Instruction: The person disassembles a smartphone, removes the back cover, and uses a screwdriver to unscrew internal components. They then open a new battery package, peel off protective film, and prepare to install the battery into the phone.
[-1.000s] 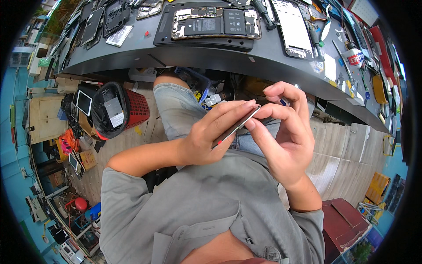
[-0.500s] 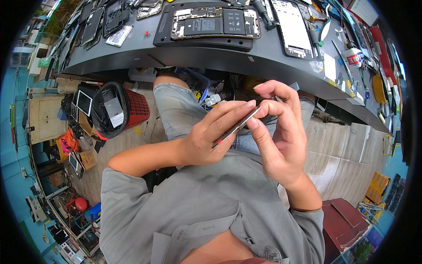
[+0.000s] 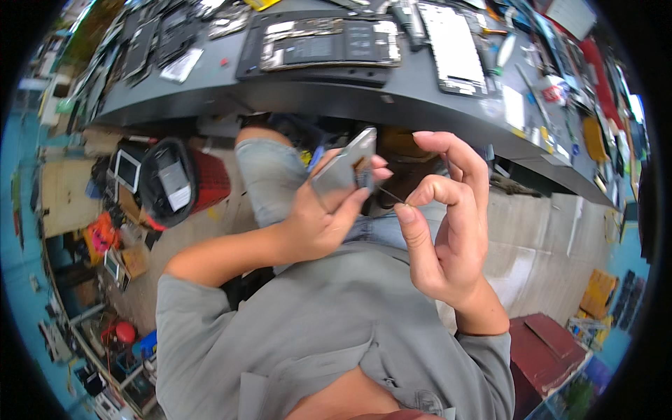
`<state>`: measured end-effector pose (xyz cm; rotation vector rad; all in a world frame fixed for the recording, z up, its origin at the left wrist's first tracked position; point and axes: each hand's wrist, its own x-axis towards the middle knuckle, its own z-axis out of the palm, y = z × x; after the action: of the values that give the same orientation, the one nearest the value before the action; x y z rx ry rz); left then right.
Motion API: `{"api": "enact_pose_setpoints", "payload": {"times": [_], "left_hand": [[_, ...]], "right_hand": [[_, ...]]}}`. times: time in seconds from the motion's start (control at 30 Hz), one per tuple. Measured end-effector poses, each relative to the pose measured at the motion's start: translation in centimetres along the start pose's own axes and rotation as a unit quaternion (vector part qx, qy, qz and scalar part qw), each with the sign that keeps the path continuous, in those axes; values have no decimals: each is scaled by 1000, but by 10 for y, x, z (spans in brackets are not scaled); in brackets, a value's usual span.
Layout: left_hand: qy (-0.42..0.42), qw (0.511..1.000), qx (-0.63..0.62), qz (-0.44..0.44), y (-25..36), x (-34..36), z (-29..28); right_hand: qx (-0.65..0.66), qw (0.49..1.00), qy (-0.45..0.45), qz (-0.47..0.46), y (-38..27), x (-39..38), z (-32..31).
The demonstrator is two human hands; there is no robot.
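Note:
My left hand [image 3: 315, 222] grips a thin, flat, silver-grey phone part [image 3: 341, 170] by its edges, thumb on the near side. A dark and copper-coloured patch shows near its right end; blur hides whether it is a battery or a screen. My right hand [image 3: 455, 217] is just to the right, thumb and forefinger pinched on the end of a thin dark strip [image 3: 392, 194]. The strip runs left toward the flat part; whether they join is unclear. Beyond both hands, an opened phone [image 3: 331, 43] lies on a black pad [image 3: 252, 59] on the desk.
The grey desk [image 3: 224, 89] curves across the far side, with a white panel [image 3: 451, 49] and several tools and phone parts on it. A red bin [image 3: 213, 175] lined with a black bag stands left of my knee. A dark red box [image 3: 542, 353] sits behind right.
My left hand has turned the flat part from edge-on to show its broad face. My right hand has come apart from it, with the thin strip now showing between them.

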<state>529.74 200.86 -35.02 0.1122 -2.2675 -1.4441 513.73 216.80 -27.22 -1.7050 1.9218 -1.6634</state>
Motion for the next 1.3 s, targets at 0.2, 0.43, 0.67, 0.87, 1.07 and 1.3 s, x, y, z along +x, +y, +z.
{"api": "enact_pose_setpoints", "payload": {"times": [0.2, 0.43, 0.67, 0.87, 1.07, 1.3], "left_hand": [[7, 998, -54, -5, 1, 3, 3], [-30, 986, -143, -77, 1, 6, 7], [-28, 980, -173, -98, -1, 7, 10], [-69, 982, -158, -82, -14, 6, 8], [-44, 975, -194, -94, -7, 4, 11], [-23, 910, -377, -170, 3, 13, 5]], "right_hand": [[-132, 969, 161, 130, 42, 16, -108], [-94, 881, 252, 390, 99, -15, -247], [-102, 869, 202, 440, 106, -15, -271], [-171, 873, 177, 420, 123, -5, -259], [-328, 859, 157, 360, 154, -8, -260], [-284, 867, 170, 373, 168, -21, -294]]}}
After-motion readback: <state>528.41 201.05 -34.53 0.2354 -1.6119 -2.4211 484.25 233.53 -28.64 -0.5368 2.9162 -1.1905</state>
